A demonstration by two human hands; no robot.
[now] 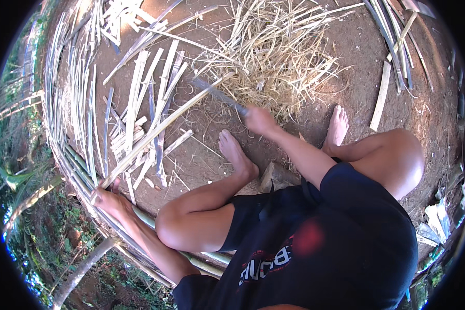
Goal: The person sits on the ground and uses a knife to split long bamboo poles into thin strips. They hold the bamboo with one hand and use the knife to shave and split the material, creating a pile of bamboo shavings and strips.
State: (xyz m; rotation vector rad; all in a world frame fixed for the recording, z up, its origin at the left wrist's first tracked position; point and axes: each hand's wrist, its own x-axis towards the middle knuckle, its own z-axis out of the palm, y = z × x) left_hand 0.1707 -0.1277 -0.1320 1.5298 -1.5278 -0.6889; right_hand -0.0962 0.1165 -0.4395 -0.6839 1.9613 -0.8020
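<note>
My left hand (112,200) is closed round the lower end of a long pale bamboo strip (163,125), at the left side. The strip slants up and to the right, away from me. My right hand (261,121) grips the handle of a long knife (222,96). Its blade, slightly blurred, points up and left and crosses the strip near its far end; I cannot tell whether they touch. Just beyond the knife lies a heap of thin bamboo shavings (274,57).
Cut bamboo slats (139,88) lie on the bare soil under and beside the strip. Long thin strips (72,88) line the left edge along a pole barrier (95,206). More strips (395,39) lie at the far right. A wooden block (278,176) is between my legs.
</note>
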